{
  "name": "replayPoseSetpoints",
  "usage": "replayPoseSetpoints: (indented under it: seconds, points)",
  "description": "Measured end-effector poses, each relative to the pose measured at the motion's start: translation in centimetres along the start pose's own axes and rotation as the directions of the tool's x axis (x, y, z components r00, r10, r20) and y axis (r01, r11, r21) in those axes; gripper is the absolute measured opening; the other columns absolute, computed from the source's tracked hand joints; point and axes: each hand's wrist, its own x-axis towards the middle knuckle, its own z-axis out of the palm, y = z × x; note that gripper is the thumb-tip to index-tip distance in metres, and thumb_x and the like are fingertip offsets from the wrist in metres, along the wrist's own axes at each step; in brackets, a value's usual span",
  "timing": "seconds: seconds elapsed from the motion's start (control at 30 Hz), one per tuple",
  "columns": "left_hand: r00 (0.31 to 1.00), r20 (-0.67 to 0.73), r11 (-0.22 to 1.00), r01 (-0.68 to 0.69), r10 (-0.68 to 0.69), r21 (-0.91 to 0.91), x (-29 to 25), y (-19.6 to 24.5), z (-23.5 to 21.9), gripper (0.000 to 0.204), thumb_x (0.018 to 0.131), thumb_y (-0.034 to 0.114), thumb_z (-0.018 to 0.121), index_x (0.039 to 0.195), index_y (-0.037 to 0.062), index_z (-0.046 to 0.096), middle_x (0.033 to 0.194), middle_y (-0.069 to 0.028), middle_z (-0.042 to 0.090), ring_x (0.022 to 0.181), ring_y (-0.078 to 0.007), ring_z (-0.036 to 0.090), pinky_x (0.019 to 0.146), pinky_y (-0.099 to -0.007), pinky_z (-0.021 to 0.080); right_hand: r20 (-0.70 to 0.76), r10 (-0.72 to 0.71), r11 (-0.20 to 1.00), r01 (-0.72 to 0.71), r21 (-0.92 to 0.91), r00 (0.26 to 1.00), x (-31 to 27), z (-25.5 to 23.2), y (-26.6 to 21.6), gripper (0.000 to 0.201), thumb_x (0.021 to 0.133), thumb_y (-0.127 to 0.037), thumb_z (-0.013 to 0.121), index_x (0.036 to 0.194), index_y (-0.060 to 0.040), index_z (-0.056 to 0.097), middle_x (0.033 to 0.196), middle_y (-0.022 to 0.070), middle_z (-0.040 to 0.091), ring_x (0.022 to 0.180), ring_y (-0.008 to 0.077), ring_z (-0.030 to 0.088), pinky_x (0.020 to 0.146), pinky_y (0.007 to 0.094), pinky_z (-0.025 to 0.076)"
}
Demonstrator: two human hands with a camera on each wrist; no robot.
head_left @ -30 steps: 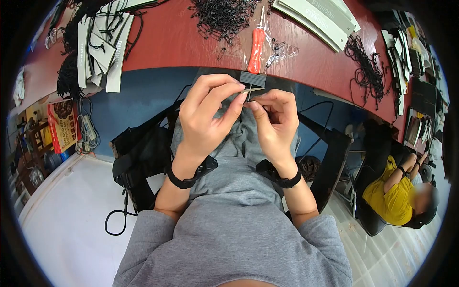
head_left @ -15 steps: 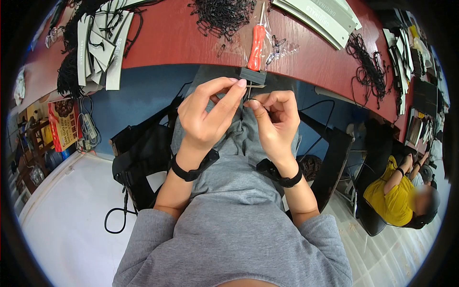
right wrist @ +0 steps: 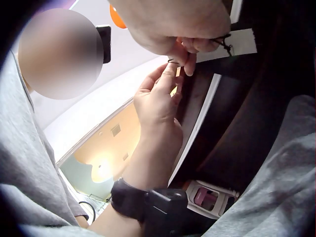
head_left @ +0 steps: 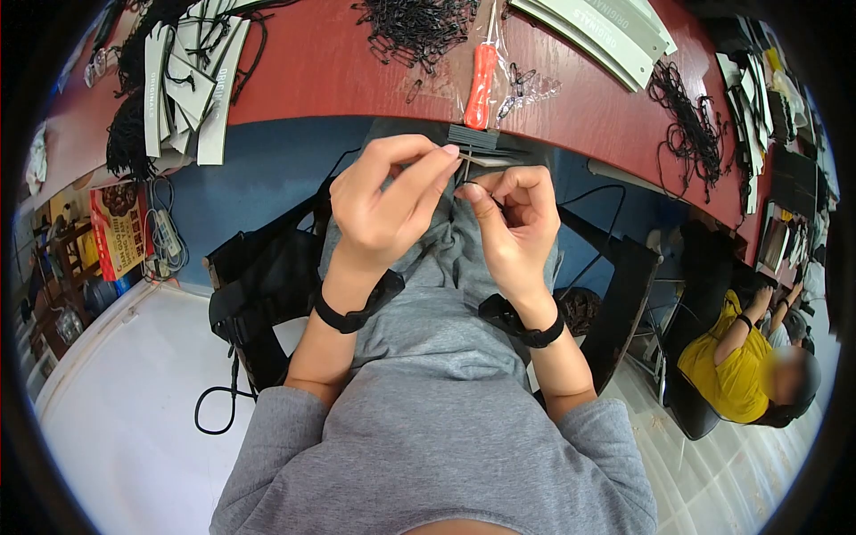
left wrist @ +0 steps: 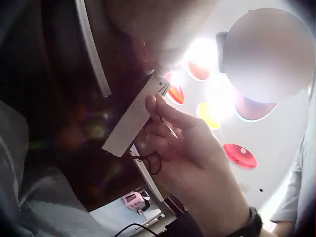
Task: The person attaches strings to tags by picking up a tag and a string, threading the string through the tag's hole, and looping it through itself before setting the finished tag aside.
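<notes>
My left hand (head_left: 388, 201) pinches one end of a pale tag strip (left wrist: 129, 116) between thumb and fingertips. In the head view the strip shows almost edge-on; a small hole near its held end shows in the left wrist view. My right hand (head_left: 513, 218) is close below, thumb and forefinger pinching a thin black cord (left wrist: 154, 163) at that end. The cord dangles in a loop under the right fingers and also shows as a dark tangle (right wrist: 226, 45) against the strip. My fingers partly hide where cord and strip meet.
A red-handled tool (head_left: 481, 85) lies in clear plastic at the red table's (head_left: 312, 85) near edge, above a dark grey ridged block (head_left: 473, 137). Behind are a heap of black safety pins (head_left: 415, 31), stacked tags (head_left: 597, 36) and black cords (head_left: 685, 116). A person in yellow (head_left: 731, 366) sits at right.
The strip has turned in my left hand and now reaches further right, past the right fingertips. My left hand has shifted slightly; the right hand has stayed nearly still, keeping its pinch.
</notes>
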Motion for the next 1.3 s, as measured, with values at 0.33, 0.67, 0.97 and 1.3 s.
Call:
replayPoseSetpoints:
  seconds: [0.33, 0.67, 0.97, 1.3]
  points:
    - [0.990, -0.014, 0.978, 0.138, -0.142, -0.159, 0.1, 0.8, 0.0, 0.021, 0.067, -0.005, 0.075, 0.085, 0.0030, 0.068, 0.082, -0.0066, 0.061, 0.064, -0.0160, 0.061, 0.052, -0.0249, 0.048, -0.011, 0.001, 1.000, -0.001, 0.023, 1.000, 0.1, 0.3, 0.0, 0.021, 0.087, 0.005, 0.062, 0.090, -0.0031, 0.042, 0.079, 0.0076, 0.066, 0.067, 0.0028, 0.054, 0.055, 0.0167, 0.040]
    - [0.980, 0.162, 0.986, -0.131, 0.113, 0.104, 0.1, 1.4, -2.0, 0.022, 0.064, 0.005, 0.069, 0.086, 0.0048, 0.064, 0.088, -0.0043, 0.063, 0.053, -0.0136, 0.056, 0.046, -0.0248, 0.043, 0.054, 0.092, 0.994, -0.094, 0.046, 0.994, -0.5, -0.7, -0.7, 0.023, 0.085, 0.005, 0.064, 0.092, -0.0021, 0.043, 0.079, 0.0088, 0.066, 0.078, 0.0112, 0.066, 0.063, 0.0194, 0.049]
    - [0.882, 0.471, 0.996, -0.034, -0.011, 0.086, -2.5, 2.0, -2.3, 0.029, 0.063, 0.004, 0.069, 0.091, 0.0071, 0.071, 0.091, -0.0035, 0.062, 0.057, -0.0133, 0.059, 0.049, -0.0259, 0.046, 0.401, 0.221, 0.955, -0.113, -0.276, 0.889, -1.6, -2.5, -2.7, 0.015, 0.085, 0.008, 0.057, 0.090, -0.0008, 0.046, 0.079, 0.0110, 0.066, 0.084, 0.0165, 0.070, 0.067, 0.0251, 0.052]
    - [0.860, 0.503, 0.986, 0.145, -0.082, -0.086, -3.2, 1.4, -2.0, 0.018, 0.069, 0.002, 0.070, 0.086, 0.0012, 0.068, 0.084, -0.0064, 0.063, 0.065, -0.0198, 0.064, 0.055, -0.0282, 0.051, 0.481, 0.327, 0.932, -0.195, -0.304, 0.813, -0.9, -3.2, -3.7, 0.010, 0.092, 0.001, 0.050, 0.100, -0.0017, 0.045, 0.076, 0.0110, 0.066, 0.068, 0.0165, 0.066, 0.060, 0.0264, 0.051]
